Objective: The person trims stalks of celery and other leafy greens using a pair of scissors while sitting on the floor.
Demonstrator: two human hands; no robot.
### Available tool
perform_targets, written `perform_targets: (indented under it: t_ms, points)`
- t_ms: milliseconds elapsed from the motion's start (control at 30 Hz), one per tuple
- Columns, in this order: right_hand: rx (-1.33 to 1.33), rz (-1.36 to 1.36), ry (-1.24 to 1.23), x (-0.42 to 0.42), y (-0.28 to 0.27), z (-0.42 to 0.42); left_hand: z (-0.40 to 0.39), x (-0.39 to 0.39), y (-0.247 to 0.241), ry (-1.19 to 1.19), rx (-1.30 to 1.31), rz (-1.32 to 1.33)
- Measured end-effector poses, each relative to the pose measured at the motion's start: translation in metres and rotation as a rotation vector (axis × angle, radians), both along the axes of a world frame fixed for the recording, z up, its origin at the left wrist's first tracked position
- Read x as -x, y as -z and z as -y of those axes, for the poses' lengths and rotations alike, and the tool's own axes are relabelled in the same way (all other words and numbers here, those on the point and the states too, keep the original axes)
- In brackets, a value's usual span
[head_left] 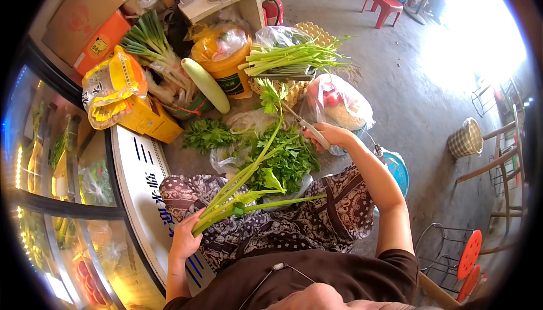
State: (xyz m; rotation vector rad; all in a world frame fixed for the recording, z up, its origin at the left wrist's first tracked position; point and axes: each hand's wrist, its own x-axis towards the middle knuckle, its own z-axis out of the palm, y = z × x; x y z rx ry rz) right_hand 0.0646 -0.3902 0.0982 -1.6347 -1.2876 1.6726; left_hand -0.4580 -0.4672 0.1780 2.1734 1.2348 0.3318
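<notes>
My left hand (186,235) grips the lower ends of several celery stalks (229,189) above my lap. One long stalk reaches up and away to a leafy top (271,97). In my right hand (333,135) is a pale-handled cutting tool, seemingly a knife (314,132). Its narrow blade points up and left, close to that leafy top; whether they touch I cannot tell. Between my knees lies a heap of celery leaves (288,163) on clear plastic, with a smaller leafy pile (208,135) to its left. Leafless celery stalks (292,57) rest across a tray ahead.
A winter-melon-like pale gourd (205,85) leans by an orange bucket (229,72). Leeks (157,47) stand behind. A glass display cabinet (59,153) borders my left. To the right are a filled plastic bag (339,102), a blue basin (395,172) and a checked bin (464,140).
</notes>
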Motion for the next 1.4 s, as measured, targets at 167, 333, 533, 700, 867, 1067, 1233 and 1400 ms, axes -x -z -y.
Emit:
perform_targets:
  t_ms: [167, 333, 533, 700, 867, 1067, 1233, 1400]
  points:
    - [-0.04, 0.2, -0.046, 0.003, -0.003, -0.008, -0.004, 0.002, 0.001, 0.021, -0.012, -0.028]
    - [-0.04, 0.243, -0.028, 0.006, -0.004, -0.008, -0.01, 0.005, -0.007, -0.018, -0.019, -0.072]
    - [-0.267, 0.568, -0.014, 0.003, 0.036, 0.003, -0.038, 0.009, -0.024, -0.11, -0.009, -0.075]
    - [-0.342, 0.763, -0.011, -0.004, 0.034, 0.014, -0.113, 0.012, -0.018, -0.187, -0.003, 0.047]
    - [-0.283, 0.758, -0.008, -0.008, 0.046, 0.014, -0.23, -0.082, -0.023, -0.02, -0.149, 0.344]
    - [-0.237, 0.809, -0.038, 0.006, 0.033, 0.01, -0.378, -0.275, -0.007, 0.241, -0.533, 0.421]
    - [-0.3, 0.896, -0.089, 0.013, 0.026, 0.005, -0.462, -0.392, 0.029, 0.274, -0.549, 0.201]
    - [-0.36, 0.872, -0.065, 0.012, 0.024, -0.009, -0.529, -0.405, 0.117, 0.334, -0.48, -0.251]
